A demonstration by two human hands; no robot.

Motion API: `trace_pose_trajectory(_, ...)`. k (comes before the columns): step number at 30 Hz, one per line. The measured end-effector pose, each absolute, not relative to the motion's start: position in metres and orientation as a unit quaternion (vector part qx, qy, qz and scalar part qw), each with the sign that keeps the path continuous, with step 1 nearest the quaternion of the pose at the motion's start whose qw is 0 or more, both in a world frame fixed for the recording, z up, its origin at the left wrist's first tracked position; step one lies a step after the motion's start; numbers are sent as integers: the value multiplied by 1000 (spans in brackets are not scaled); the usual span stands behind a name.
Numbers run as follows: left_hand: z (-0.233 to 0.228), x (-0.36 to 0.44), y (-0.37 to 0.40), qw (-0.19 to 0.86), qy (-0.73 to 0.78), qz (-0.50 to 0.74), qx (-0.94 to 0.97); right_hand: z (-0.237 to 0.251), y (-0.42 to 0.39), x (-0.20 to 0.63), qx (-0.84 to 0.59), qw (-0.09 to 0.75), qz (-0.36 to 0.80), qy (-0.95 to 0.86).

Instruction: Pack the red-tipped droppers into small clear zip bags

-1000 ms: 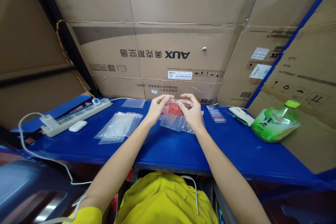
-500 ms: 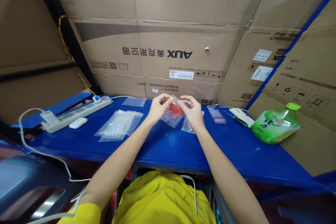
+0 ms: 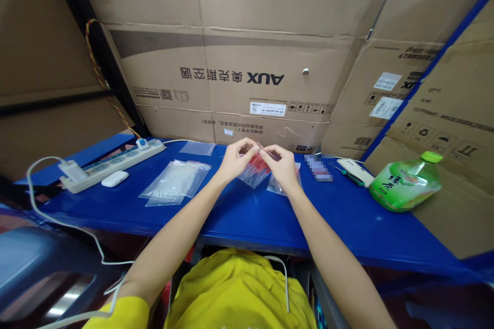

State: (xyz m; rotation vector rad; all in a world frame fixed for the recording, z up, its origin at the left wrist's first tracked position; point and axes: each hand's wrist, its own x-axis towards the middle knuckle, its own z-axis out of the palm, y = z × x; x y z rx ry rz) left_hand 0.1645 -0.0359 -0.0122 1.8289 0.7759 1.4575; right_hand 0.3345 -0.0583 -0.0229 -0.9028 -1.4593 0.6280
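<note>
My left hand (image 3: pixel 235 159) and my right hand (image 3: pixel 281 165) pinch the top edge of a small clear plastic bag (image 3: pixel 255 172) with something red inside. The bag hangs just above the blue shelf (image 3: pixel 247 211), its lower corner pointing down. The fingertips of both hands nearly meet over the bag's mouth. Another clear bag (image 3: pixel 278 185) with red contents lies on the shelf under my right hand. A pile of empty clear bags (image 3: pixel 174 183) rests to the left of my left arm.
A white power strip (image 3: pixel 111 164) with a plugged adapter and a white earbud case (image 3: pixel 115 179) sit at the left. A single flat bag (image 3: pixel 197 148) lies at the back. A green bottle (image 3: pixel 405 180) and a white device (image 3: pixel 355 169) lie at the right. Cardboard boxes (image 3: pixel 239 77) wall the back.
My hands have drawn closer together along the bag's top edge, and the bag now hangs narrower between them. The view has shifted slightly.
</note>
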Motion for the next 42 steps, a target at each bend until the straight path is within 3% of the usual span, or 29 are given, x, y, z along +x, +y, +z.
trace_pose_trajectory(20,-14,165,-36,334,293,550,707,-21,-61,333,-385,620,268,-629)
trace_pose_trajectory(42,-9,162,-36,419,278,550,667,-18,-62,339,-395,600,234,-655)
